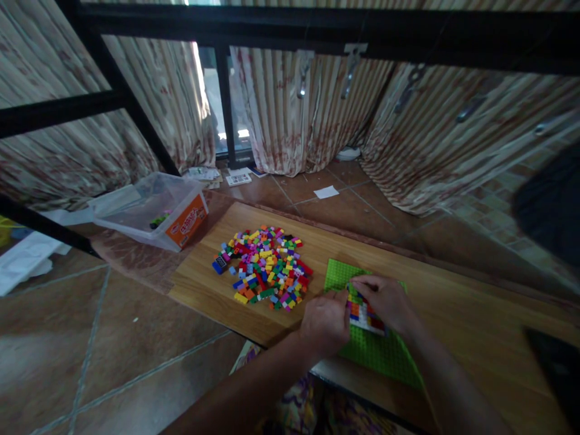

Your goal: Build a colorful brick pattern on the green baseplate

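A green baseplate [380, 356] lies on the wooden tabletop, with a small multicoloured block of toy building bricks [361, 311] on it. White bricks run along its near side; orange, blue and red ones show above. My left hand [325, 323] is closed against the left side of this brick build, its fingertips partly hidden. From the right, my right hand [383, 299] reaches over the build, thumb and fingers pinched together at its far left corner. Whatever lies in that pinch is too small to make out. Left of my hands spreads a pile of loose bricks [267, 266].
A clear plastic tub [136, 208] with an orange label stands beyond the table's left end, a few bricks inside. The wooden table [462, 332] bears a dark flat object [555, 362] at right. Papers [326, 192] lie on the tiled floor before the curtains.
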Action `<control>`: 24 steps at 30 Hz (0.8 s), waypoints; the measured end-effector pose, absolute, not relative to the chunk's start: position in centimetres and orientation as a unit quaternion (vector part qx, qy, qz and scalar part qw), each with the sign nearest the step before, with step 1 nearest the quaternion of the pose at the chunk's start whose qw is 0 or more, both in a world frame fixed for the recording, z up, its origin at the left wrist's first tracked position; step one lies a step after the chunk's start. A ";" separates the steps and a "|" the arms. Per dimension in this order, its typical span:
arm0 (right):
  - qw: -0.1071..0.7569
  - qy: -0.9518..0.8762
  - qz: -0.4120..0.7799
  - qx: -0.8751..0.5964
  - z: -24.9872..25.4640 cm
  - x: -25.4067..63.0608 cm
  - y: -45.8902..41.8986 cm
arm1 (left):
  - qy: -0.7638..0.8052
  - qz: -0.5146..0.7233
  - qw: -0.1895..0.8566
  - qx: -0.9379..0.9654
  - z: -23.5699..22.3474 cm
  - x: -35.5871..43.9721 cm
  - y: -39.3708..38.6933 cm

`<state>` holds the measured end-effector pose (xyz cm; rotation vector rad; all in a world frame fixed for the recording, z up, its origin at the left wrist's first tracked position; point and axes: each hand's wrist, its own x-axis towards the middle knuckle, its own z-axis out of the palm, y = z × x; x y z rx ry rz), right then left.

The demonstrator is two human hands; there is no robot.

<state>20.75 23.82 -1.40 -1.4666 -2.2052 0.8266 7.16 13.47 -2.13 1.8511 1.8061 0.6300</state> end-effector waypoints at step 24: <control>0.161 -0.774 0.333 -0.514 -0.8 21.4 24.2 | 0.646 0.270 0.251 0.668 -2.2 7.3 13.0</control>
